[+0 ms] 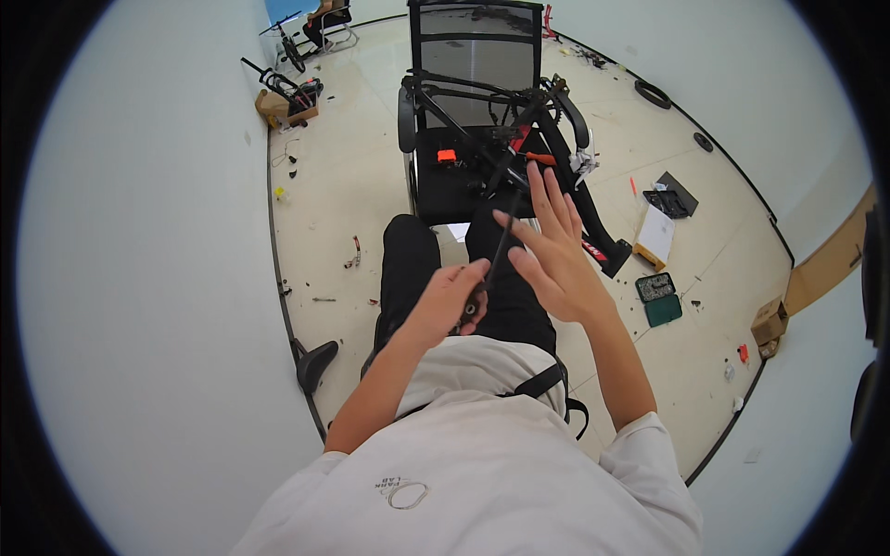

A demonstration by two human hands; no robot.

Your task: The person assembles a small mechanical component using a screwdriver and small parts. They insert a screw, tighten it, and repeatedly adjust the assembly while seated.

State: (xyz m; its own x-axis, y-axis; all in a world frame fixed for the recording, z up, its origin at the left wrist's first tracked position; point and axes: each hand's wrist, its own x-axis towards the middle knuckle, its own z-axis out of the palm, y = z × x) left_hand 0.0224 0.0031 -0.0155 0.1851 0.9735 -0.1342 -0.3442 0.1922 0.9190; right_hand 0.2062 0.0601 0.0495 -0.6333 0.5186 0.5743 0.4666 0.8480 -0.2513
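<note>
Above my lap, my left hand (449, 304) is closed around the lower end of a long dark rod-like tool (502, 248). Its grip is black with round silvery spots, and its thin shaft points up and away; the exact kind is unclear. My right hand (556, 252) is raised beside the shaft with fingers stretched and spread, nothing in its palm. Whether a fingertip touches the shaft I cannot tell. Beyond the hands a black bicycle frame (482, 153) with red parts rests across an office chair (451, 192), beside an orange handle (540, 158) and a small orange object (447, 156).
On the floor to the right lie an open green case (663, 313), a white box (655, 233) and a black tool case (666, 202). A bicycle saddle (317, 367) is by the left wall. Far left, a person (320, 23) sits near a bicycle (292, 51).
</note>
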